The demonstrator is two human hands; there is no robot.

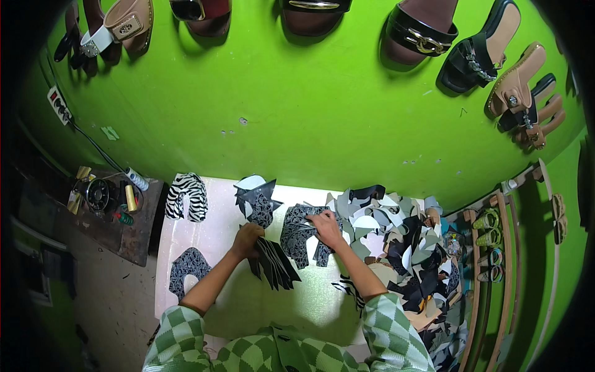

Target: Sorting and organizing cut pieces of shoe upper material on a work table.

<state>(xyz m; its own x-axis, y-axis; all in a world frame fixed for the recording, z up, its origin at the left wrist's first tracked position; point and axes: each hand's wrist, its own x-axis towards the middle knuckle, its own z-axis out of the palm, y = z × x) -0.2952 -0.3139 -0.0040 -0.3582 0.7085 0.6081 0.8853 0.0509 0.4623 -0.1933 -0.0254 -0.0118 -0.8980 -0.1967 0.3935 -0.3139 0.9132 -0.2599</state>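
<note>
My left hand [248, 240] is closed around the top of a fanned stack of black cut shoe-upper pieces [278, 265], which hang above the white table [232, 304]. My right hand [325, 227] lies over a black-and-grey patterned pile of upper pieces [296, 242], its bent fingers gripping the top piece. Just behind my left hand is a small heap of black and patterned pieces [260, 208] with a white one on it. Another patterned stack [188, 266] lies by my left forearm. Zebra-striped pieces [188, 197] sit at the far left corner.
Leather scraps [396, 242] heap over the table's right side. A striped piece [347, 286] lies beneath my right forearm. Left stands a small dark table [127, 239] with thread spools. Sandals [421, 34] hang on the green wall [297, 111]; a wooden rack [505, 273] stands right.
</note>
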